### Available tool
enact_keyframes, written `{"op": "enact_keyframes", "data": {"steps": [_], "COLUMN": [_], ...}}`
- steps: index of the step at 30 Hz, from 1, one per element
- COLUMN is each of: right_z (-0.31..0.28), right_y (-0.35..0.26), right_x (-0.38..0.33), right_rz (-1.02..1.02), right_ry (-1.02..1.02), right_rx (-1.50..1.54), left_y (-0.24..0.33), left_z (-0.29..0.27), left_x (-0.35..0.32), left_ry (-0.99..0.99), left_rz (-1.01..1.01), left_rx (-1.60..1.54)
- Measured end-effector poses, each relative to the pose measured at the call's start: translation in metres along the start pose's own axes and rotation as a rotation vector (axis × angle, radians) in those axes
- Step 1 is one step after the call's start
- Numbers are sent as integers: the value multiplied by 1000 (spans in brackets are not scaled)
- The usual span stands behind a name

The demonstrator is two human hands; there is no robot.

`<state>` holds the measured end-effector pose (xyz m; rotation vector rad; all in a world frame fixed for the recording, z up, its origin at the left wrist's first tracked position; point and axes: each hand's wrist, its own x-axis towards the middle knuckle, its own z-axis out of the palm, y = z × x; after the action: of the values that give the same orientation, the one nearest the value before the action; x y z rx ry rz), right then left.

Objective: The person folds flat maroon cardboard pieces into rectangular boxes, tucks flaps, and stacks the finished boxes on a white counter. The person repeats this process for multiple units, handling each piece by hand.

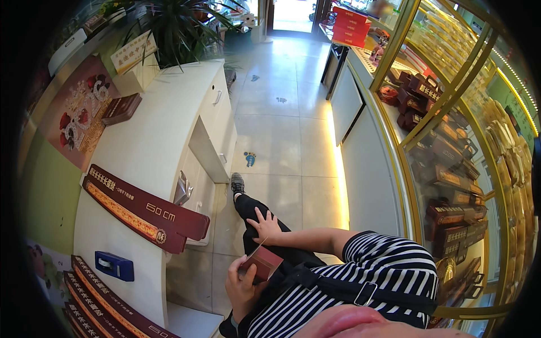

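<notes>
My left hand (pixel 241 285) grips a small maroon folded card piece (pixel 265 262), its flat faces turned up near my lap; whether it is a box or a stack of cards, I cannot make out. My right hand (pixel 265 227) lies with fingers spread on my black-trousered leg (pixel 252 209), holding nothing. To the left, a long flat maroon carton (pixel 147 213) lies across the white counter (pixel 146 138), one end jutting past the edge. Nearer me on the counter are a dark blue boxy object (pixel 114 266) and several more long maroon cartons (pixel 104 301).
A small maroon stack (pixel 121 109) and a spiky-leaved plant (pixel 180 34) stand farther along the counter. Tiled floor (pixel 270 135) runs toward a bright doorway. On the right, a gold-framed glass case (pixel 403 143) holds maroon boxes; red boxes (pixel 350 27) are piled beyond it.
</notes>
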<state>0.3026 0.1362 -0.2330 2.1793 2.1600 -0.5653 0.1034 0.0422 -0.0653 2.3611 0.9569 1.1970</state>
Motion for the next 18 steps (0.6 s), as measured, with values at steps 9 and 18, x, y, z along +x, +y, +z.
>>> {"op": "enact_keyframes", "data": {"steps": [9,18], "right_z": [-2,-3], "right_y": [0,-1], "right_x": [0,0], "right_rz": [-9,-4], "right_ry": [-33,-42], "right_rx": [-5,-1], "left_y": [-5,-2], "left_z": [0,-1], "left_x": [-2,-1], "left_ry": [-33,-7], "left_rz": [36,14], "left_rx": [28,-17]}}
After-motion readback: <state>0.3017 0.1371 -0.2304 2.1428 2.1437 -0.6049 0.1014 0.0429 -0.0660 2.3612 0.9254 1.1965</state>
